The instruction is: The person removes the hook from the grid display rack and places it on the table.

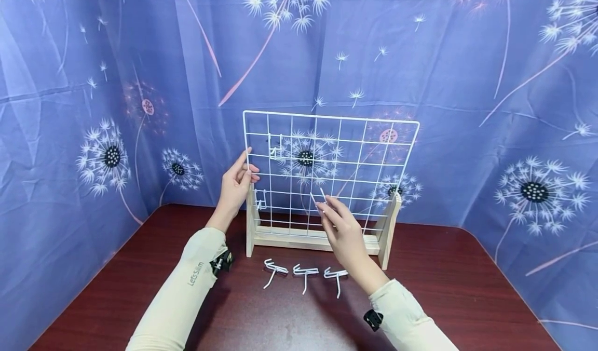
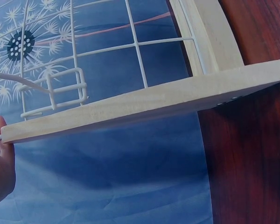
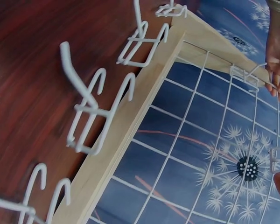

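A white wire grid panel (image 1: 341, 148) stands upright in a wooden base (image 1: 299, 239). My left hand (image 1: 235, 182) grips the grid's left edge between thumb and fingers, just above the wooden upright. In front of the grid's lower middle, my right hand (image 1: 343, 231) pinches a white wire hook (image 3: 279, 159); its two prongs point up toward the grid, and the fingers cover most of it. Two similar hooks hang on the grid's left side: an upper hook (image 1: 275, 147) and a lower hook (image 1: 260, 200).
On the dark red table (image 1: 280, 320), a left hook (image 1: 275, 268), a middle hook (image 1: 306, 271) and a right hook (image 1: 336, 274) lie before the base. Several loose hooks show in the right wrist view. A blue dandelion-patterned cloth (image 1: 196, 107) hangs behind and at both sides.
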Demonstrator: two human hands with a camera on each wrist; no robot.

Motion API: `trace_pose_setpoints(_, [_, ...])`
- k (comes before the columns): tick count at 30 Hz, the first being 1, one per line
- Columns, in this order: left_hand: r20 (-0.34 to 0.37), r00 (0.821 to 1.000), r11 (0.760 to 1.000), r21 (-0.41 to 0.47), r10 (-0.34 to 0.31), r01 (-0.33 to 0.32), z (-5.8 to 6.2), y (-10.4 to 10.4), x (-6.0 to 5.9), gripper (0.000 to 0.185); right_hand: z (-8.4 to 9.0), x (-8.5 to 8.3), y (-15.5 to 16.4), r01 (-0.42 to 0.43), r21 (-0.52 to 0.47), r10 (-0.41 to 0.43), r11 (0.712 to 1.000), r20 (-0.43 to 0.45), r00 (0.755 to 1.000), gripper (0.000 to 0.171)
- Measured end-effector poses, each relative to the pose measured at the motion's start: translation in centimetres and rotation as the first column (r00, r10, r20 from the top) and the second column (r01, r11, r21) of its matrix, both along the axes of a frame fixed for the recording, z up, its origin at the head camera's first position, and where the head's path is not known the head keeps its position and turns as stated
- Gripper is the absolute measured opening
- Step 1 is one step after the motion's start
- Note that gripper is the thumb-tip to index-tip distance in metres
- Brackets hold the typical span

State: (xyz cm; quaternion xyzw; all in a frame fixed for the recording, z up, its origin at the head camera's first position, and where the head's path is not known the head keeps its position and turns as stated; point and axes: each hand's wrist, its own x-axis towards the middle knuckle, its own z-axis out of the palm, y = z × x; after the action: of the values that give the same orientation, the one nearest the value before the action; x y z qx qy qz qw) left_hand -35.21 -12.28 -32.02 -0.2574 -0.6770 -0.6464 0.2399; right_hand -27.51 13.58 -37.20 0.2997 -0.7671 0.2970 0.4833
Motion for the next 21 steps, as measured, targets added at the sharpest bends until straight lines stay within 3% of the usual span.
trace_pose_setpoints(21, [-0.017,1.0,1.0,0.015,-0.016,0.016,-0.1,0.0,-0.2,0.055,-0.9,1.9,4.2,-0.016,0.149,0.021,0.989,-0.032,0.999,0.026])
